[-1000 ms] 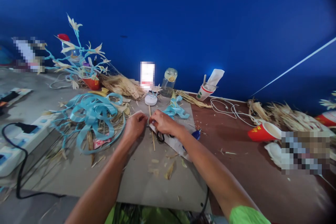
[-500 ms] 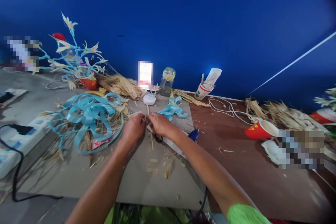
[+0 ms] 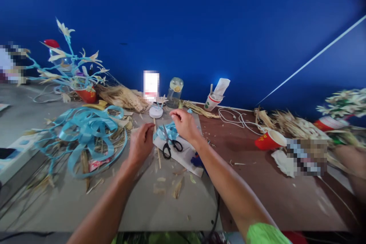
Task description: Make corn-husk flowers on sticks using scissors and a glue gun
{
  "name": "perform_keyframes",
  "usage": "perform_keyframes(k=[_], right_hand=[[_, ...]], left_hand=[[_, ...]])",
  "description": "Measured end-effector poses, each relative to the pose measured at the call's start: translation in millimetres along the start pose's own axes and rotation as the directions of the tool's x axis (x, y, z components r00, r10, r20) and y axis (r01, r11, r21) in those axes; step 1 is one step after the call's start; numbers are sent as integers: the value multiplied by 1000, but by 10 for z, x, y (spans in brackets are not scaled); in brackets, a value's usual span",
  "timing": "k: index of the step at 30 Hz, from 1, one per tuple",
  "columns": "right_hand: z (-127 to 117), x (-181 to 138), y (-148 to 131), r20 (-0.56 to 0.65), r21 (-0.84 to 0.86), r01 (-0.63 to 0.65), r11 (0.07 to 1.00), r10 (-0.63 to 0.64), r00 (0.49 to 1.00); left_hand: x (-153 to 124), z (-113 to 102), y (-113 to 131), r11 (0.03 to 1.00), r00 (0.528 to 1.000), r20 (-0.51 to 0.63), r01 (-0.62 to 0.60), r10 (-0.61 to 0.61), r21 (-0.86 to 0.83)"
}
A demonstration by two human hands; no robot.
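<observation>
My left hand [image 3: 140, 142] is over the middle of the table with its fingertips pinched together. What they hold, if anything, is too small to make out. A thin pale stick [image 3: 159, 156] runs just beside those fingertips. My right hand [image 3: 185, 125] is raised a little farther off, thumb and fingers drawn together, their contents unclear. Between the hands lie black-handled scissors [image 3: 168, 144], blades pointing away from me. Blue ribbon [image 3: 170, 131] lies under and behind the blades, partly hidden by my right hand. Below the scissors is a white strip [image 3: 185, 157].
Looped blue ribbon [image 3: 88, 129] lies among dry husks at left, near a power strip [image 3: 20, 156]. A white round base [image 3: 156, 112], a glass jar [image 3: 175, 93] and a white cup [image 3: 213, 102] stand behind. At right are a red paper cup [image 3: 270, 140] and another person's blurred hand [image 3: 351, 160].
My hands have moved apart; the right one rose away from the stick, uncovering the scissors. Blue ribbon now shows nearer the stick. Another person's hand has appeared at right, and the view shifted slightly.
</observation>
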State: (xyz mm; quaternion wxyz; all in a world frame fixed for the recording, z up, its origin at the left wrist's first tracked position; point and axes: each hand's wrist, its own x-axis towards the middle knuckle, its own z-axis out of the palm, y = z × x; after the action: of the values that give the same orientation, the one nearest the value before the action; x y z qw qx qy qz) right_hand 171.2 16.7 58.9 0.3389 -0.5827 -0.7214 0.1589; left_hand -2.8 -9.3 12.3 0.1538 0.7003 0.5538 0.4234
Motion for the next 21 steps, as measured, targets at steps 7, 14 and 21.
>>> perform_keyframes(k=[7,14,21], right_hand=[[-3,111,266,1,-124,-240,963,242,970],[-341,534,675,-237,-234,-438,868,386,892],[-76,677,817,-117,-343,-370,863,352,929]], left_hand=[[-56,96,66,961,965,118,-213,235,-175],[-104,77,91,977,972,208,-68,111,-203],[-133,89,134,974,956,278,-28,91,-225]])
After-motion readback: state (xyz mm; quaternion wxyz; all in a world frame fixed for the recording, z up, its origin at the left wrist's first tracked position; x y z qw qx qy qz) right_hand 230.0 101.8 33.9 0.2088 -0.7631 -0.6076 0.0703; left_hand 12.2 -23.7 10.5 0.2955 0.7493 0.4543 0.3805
